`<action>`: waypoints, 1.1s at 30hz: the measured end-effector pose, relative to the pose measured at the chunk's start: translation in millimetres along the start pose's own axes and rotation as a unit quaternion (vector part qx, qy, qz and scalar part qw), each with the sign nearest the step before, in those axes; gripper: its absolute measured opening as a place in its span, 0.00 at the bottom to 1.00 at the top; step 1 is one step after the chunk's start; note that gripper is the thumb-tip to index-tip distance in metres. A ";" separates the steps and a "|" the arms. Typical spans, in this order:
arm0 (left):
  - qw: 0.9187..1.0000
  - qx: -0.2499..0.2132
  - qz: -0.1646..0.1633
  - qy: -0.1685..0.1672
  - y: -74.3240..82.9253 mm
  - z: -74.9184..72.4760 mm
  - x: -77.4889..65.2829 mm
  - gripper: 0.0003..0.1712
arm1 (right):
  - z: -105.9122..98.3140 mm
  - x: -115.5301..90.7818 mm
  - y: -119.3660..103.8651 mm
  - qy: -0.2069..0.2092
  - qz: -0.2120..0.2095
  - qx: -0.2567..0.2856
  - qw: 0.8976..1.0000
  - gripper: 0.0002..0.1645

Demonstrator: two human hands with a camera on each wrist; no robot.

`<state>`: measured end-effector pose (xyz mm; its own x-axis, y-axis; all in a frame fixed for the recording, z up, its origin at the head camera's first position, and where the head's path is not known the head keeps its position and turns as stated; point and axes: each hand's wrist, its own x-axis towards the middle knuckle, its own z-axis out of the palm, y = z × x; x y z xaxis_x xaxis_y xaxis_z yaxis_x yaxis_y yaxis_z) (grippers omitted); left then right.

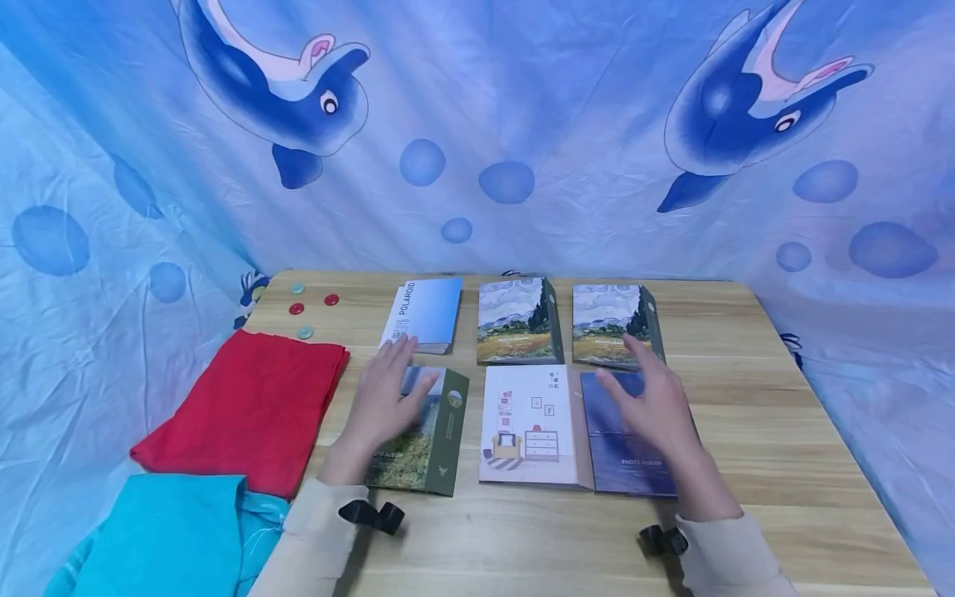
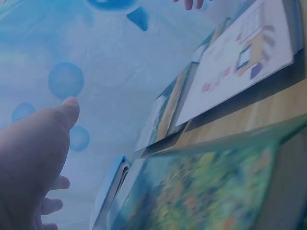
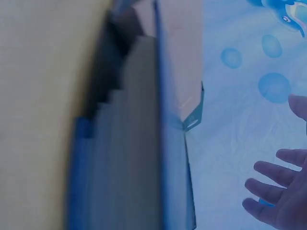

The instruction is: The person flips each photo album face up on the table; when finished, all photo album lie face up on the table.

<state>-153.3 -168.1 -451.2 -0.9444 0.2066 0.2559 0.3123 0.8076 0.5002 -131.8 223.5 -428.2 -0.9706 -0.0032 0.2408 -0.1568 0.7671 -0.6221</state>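
My left hand (image 1: 384,402) is over the green photo album (image 1: 446,431) at the front left, fingers spread and nothing held. Over the dark blue photo album (image 1: 622,448) at the front right is my right hand (image 1: 656,406), also spread and holding nothing. Between them lies a white album (image 1: 522,448) with a drawn room on its cover. Behind these, in a back row, are a light blue Polaroid album (image 1: 436,311) and two landscape-painting albums, one in the middle (image 1: 515,319) and one on the right (image 1: 604,315). The right wrist view shows the blue album's page edges (image 3: 129,158) close up.
A folded red cloth (image 1: 246,406) lies on the table's left side, with a turquoise cloth (image 1: 164,539) in front of it. Red and pale green buttons, one of them red (image 1: 332,299), lie at the back left. A blue dolphin-print curtain (image 1: 477,108) hangs behind the wooden table (image 1: 783,464).
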 end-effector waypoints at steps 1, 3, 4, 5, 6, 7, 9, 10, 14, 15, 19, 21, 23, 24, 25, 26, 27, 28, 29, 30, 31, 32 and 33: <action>1.000 -0.003 -0.004 0.000 -1.0 -1.7 1.3 0.41 | -0.9 2.9 -1.1 0.001 0.002 0.022 1.000 0.47; 1.000 -0.012 -0.014 -0.002 -3.0 -4.3 3.1 0.41 | -1.2 7.9 -3.1 0.000 0.005 0.062 0.998 0.44; 1.000 -0.015 -0.018 -0.003 -3.8 -5.4 3.8 0.41 | -0.8 10.0 -4.5 -0.002 0.007 0.079 0.997 0.43; 1.000 -0.018 -0.022 -0.003 -4.4 -6.6 4.5 0.41 | 0.0 12.0 -5.9 -0.004 0.009 0.094 0.996 0.42; 0.999 -0.020 -0.025 -0.003 -5.0 -7.5 5.1 0.41 | 1.1 14.1 -7.5 -0.006 0.011 0.108 0.994 0.42; 0.999 -0.021 -0.027 -0.003 -5.7 -8.2 5.7 0.41 | 2.4 16.2 -8.6 -0.008 0.011 0.120 0.993 0.41; 0.999 -0.020 -0.029 -0.006 -7.1 -9.2 7.3 0.41 | 5.3 20.5 -10.5 -0.011 0.011 0.130 0.991 0.40; 0.999 -0.020 -0.029 -0.007 -8.1 -9.3 8.3 0.41 | 7.5 23.1 -11.0 -0.013 0.012 0.137 0.990 0.40; 0.999 -0.026 -0.029 -0.013 -13.2 -9.0 12.1 0.42 | 16.0 33.7 -13.8 -0.031 0.021 0.168 0.985 0.39; 0.999 -0.031 -0.030 -0.014 -14.5 -8.9 12.8 0.41 | 18.5 36.5 -14.9 -0.037 0.025 0.180 0.983 0.40; 0.998 -0.048 -0.036 -0.019 -20.5 -8.0 16.2 0.42 | 28.0 46.9 -21.2 -0.051 0.045 0.206 0.976 0.38; 0.998 -0.052 -0.039 -0.020 -24.3 -7.4 19.2 0.44 | 32.5 52.1 -25.9 -0.055 0.057 0.214 0.974 0.38; 0.997 -0.054 -0.043 -0.020 -28.1 -7.3 22.1 0.45 | 37.8 57.5 -31.1 -0.063 0.066 0.222 0.971 0.38; 0.997 -0.054 -0.046 -0.019 -30.2 -7.2 23.7 0.45 | 40.7 60.4 -33.7 -0.066 0.071 0.228 0.969 0.39; 0.997 -0.057 -0.047 -0.017 -31.7 -7.4 24.9 0.45 | 43.6 63.2 -36.1 -0.072 0.075 0.234 0.967 0.40; 0.997 -0.061 -0.049 -0.016 -33.2 -7.7 26.1 0.45 | 46.4 65.7 -38.9 -0.076 0.081 0.240 0.965 0.40; 0.996 -0.067 -0.051 -0.016 -34.3 -8.1 27.3 0.45 | 49.3 68.2 -41.6 -0.081 0.086 0.248 0.961 0.40; 0.996 -0.072 -0.053 -0.017 -35.3 -8.4 28.4 0.45 | 52.1 70.2 -44.1 -0.088 0.091 0.258 0.958 0.40; 0.995 -0.077 -0.055 -0.018 -36.1 -8.7 29.5 0.45 | 55.0 72.3 -46.5 -0.092 0.096 0.269 0.954 0.40; 0.995 -0.084 -0.057 -0.019 -36.9 -9.0 30.9 0.45 | 57.6 74.5 -49.4 -0.097 0.101 0.283 0.949 0.40; 0.994 -0.092 -0.059 -0.019 -37.5 -9.4 32.4 0.44 | 60.0 76.6 -52.9 -0.103 0.106 0.298 0.943 0.40; 0.993 -0.098 -0.062 -0.019 -38.5 -9.4 33.9 0.45 | 62.7 78.8 -56.0 -0.109 0.110 0.311 0.938 0.40; 0.992 -0.103 -0.065 -0.020 -39.6 -9.3 35.3 0.45 | 65.2 81.2 -59.1 -0.116 0.115 0.325 0.931 0.40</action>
<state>-198.0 -198.0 -454.2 -0.9802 0.1324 0.1474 0.1978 0.6997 0.6866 -213.2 136.0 -420.5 -0.9937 -0.0838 -0.0748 0.0554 0.2137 -0.9753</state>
